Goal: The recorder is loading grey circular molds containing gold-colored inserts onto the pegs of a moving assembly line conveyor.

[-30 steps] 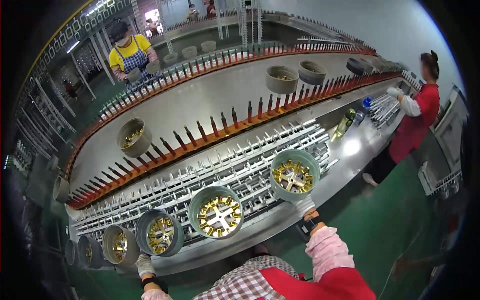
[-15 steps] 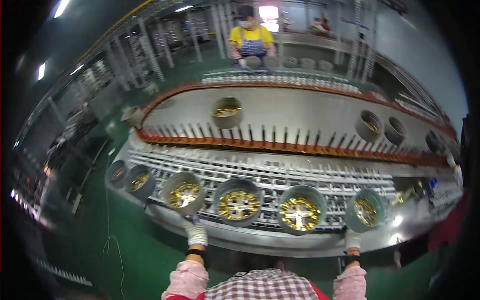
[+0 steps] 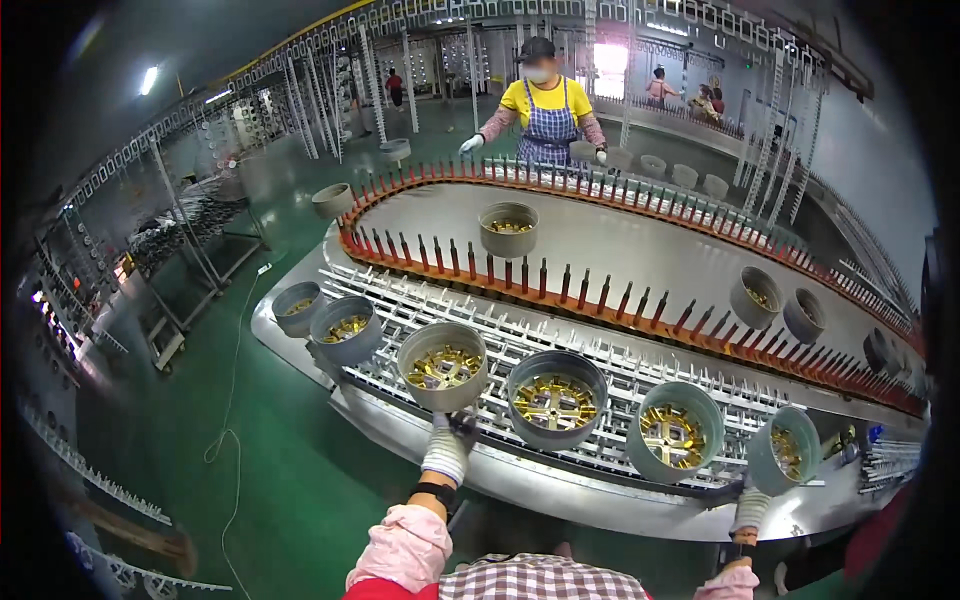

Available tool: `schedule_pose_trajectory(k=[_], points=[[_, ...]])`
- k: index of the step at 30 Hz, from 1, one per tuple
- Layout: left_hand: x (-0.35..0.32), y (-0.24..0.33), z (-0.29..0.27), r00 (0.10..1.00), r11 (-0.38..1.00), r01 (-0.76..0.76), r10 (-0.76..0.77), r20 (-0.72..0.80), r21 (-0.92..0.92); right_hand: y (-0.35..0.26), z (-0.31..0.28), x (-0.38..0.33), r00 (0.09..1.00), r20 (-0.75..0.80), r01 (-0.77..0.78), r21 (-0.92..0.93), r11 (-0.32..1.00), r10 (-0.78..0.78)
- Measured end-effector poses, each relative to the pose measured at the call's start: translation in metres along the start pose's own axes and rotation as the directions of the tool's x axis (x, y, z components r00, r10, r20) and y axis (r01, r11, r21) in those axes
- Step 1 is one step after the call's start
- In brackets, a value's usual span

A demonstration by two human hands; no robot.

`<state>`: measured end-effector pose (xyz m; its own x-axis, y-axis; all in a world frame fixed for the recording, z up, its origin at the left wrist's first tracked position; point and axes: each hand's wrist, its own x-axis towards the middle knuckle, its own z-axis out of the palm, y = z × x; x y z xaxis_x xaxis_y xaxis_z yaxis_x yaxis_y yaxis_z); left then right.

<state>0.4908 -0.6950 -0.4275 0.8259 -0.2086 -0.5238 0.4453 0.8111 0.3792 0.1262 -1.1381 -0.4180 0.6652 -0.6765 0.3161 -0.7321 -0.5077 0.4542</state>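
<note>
Left gloved hand [image 3: 446,450] grips near rim of grey round metal pot with brass parts [image 3: 442,365]; right gloved hand [image 3: 750,508] touches grey end pot [image 3: 783,451], grip unclear.

My gloved left hand [image 3: 446,452] touches the near rim of a round grey pot [image 3: 443,366] standing upright on the white wire rack [image 3: 600,350], brass-coloured parts showing inside its open top. My gloved right hand [image 3: 750,508] reaches the lower edge of another grey pot [image 3: 783,450], tilted toward me at the rack's right end, also holding brass-coloured pieces.
</note>
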Motion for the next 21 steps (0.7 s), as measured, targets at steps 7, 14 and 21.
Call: schedule_pose_trajectory(k=[7,14,21], points=[[-0.030,-0.021,0.043,0.902,0.975,0.207,-0.157,0.401,-0.082,0.081,0.066,-0.073,0.967,-0.115,-0.034,0.825,0.565,0.227],[-0.069,-0.020,0.050,0.901,0.982,0.166,-0.112,0.420,-0.094,0.069,-0.044,-0.127,0.991,-0.076,-0.096,0.168,0.981,0.110],[-0.052,-0.017,0.019,0.925,0.992,0.109,-0.078,0.372,-0.064,0.072,-0.068,-0.148,0.994,0.085,-0.076,0.141,0.987,0.064]])
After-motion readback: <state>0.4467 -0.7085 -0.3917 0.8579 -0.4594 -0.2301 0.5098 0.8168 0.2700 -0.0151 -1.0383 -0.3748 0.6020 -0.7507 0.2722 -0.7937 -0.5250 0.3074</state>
